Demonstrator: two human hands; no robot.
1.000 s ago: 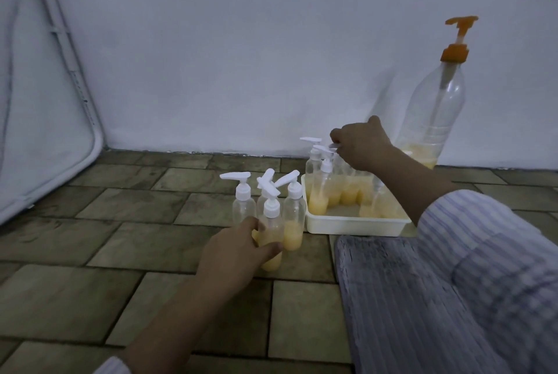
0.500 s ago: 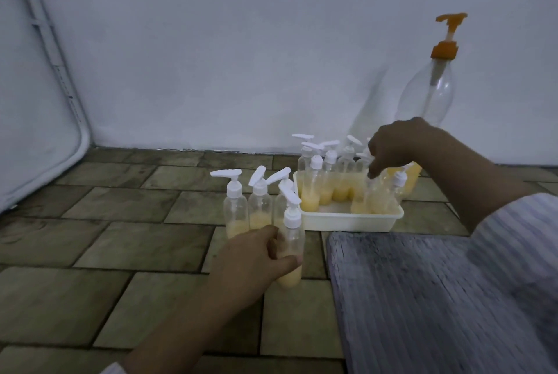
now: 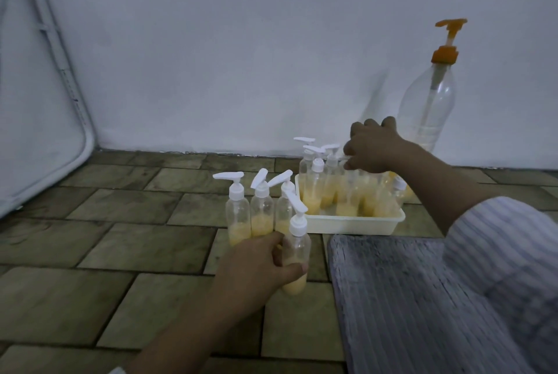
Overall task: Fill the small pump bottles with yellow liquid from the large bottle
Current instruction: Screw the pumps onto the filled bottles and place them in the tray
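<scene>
My left hand (image 3: 256, 265) grips a small pump bottle (image 3: 296, 248), partly filled with yellow liquid, standing on the tiled floor. Behind it stand three more small pump bottles (image 3: 259, 210) in a row. A white tray (image 3: 356, 224) holds several small bottles with yellow liquid. My right hand (image 3: 373, 147) hovers over the tray's bottles with fingers bent down at a pump head; its grip is hidden. The large clear bottle (image 3: 428, 111) with an orange pump stands against the wall at the right, nearly empty.
A grey mat (image 3: 407, 298) lies on the floor at the lower right, in front of the tray. A white wall (image 3: 241, 56) runs behind everything. A white rounded panel (image 3: 39, 117) leans at the left.
My left hand has drawn its bottle nearer to me, away from the row. My right hand moved right across the tray, then back toward its middle.
</scene>
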